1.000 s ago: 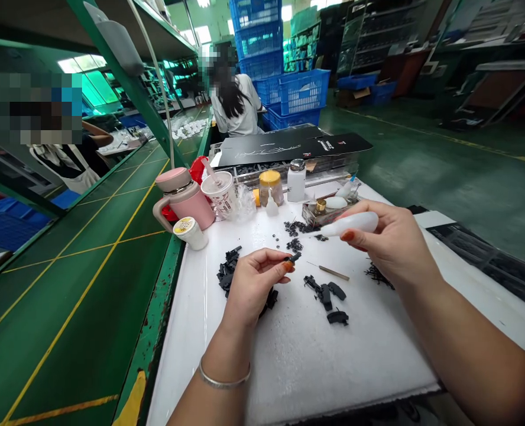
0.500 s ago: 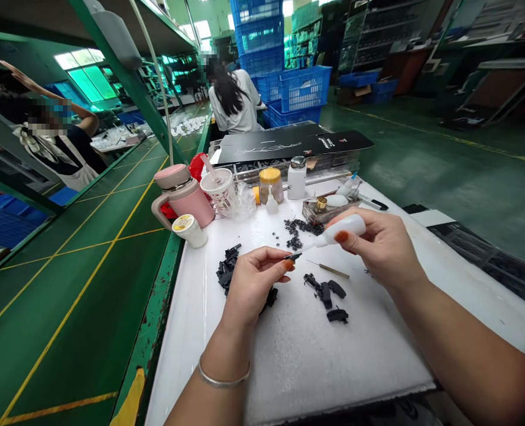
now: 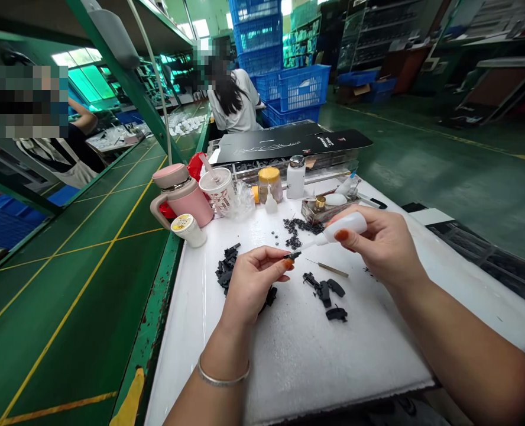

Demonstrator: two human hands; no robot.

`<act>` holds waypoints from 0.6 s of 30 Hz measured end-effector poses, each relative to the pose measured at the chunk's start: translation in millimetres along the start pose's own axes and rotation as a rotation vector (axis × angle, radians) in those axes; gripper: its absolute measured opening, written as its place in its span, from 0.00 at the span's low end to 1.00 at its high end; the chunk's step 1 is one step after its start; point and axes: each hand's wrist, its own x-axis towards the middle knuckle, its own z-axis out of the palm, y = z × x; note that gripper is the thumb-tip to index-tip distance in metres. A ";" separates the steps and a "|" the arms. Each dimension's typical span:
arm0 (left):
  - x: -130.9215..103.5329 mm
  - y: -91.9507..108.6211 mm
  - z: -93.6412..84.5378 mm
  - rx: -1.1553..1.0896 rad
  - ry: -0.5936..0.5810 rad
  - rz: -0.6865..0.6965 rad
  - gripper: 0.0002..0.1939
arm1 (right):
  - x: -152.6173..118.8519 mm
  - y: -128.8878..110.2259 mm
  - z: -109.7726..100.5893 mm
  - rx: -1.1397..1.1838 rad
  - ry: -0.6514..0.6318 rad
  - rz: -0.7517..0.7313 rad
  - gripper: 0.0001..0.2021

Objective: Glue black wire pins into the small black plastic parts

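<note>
Between thumb and fingers, my left hand (image 3: 256, 275) pinches a small black plastic part (image 3: 292, 255). My right hand (image 3: 375, 242) grips a white squeeze bottle (image 3: 344, 229), its thin nozzle tilted down to the black part; whether the tip touches it I cannot tell. Below the hands, several black molded pieces (image 3: 324, 290) lie on the white tabletop (image 3: 307, 361). A thin needle-tipped tool (image 3: 332, 270) rests just above them. Partly hidden behind my left hand is a heap of black parts (image 3: 227, 266). Small black rings (image 3: 295, 231) are scattered beyond the bottle's nozzle.
Along the back stand a pink thermos (image 3: 185, 192), a plastic cup (image 3: 220, 189), a yellow-lidded jar (image 3: 269, 182), a white pump bottle (image 3: 295, 177) and a small box with bottles (image 3: 324, 207). A green conveyor (image 3: 89, 284) runs at left. Two people are further off.
Both hands hold nearly the same pose, with the bottle still at the black part. At the left, the other person's raised arm has come down somewhat.
</note>
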 end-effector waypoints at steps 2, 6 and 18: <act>0.4 0.1 -0.1 0.000 0.000 0.001 0.10 | 0.1 -0.4 -0.1 -0.007 -0.002 -0.008 0.09; 0.3 0.1 -0.1 -0.003 0.006 -0.002 0.10 | 0.5 -0.7 -0.7 -0.034 0.003 -0.039 0.09; -0.9 1.9 0.7 -0.003 0.011 -0.004 0.10 | -0.5 -1.7 -0.9 -0.043 0.012 -0.059 0.08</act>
